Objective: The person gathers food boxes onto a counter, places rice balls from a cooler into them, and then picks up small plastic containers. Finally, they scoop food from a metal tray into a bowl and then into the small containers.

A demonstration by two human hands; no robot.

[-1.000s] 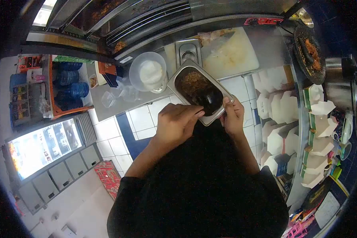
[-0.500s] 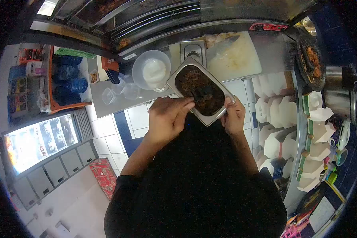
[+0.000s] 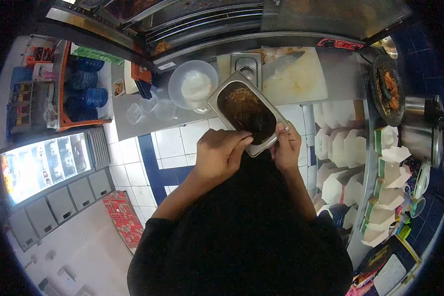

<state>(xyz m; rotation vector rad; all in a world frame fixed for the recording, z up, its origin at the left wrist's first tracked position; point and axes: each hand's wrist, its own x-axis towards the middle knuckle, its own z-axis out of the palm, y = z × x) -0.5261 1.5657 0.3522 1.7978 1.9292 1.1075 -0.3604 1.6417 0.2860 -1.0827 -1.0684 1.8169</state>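
In front of my chest a steel food pan (image 3: 264,100) is tilted, with a dark brown, crumbly-looking mass (image 3: 244,106) inside it. My right hand (image 3: 286,145) grips the pan by its right-hand corner, thumb over the rim. My left hand (image 3: 221,154) is closed in a pinch at the pan's near left rim. A dark shape lies in the pan beyond those fingertips; whether they hold it cannot be made out. Past the pan, a translucent bowl (image 3: 177,89) with something white in it stands on the steel counter (image 3: 133,130).
Behind the pan sits a second steel container (image 3: 246,64), beside a white cutting board (image 3: 303,79) with a knife (image 3: 283,64) on it. Stacked white boxes (image 3: 343,148) fill shelving on the right. A stone mortar (image 3: 387,116) with reddish paste stands at the far right.
My left hand's fingertips have drawn back from inside the pan toward its near rim. My right hand still grips the pan. The camera view has shifted slightly.
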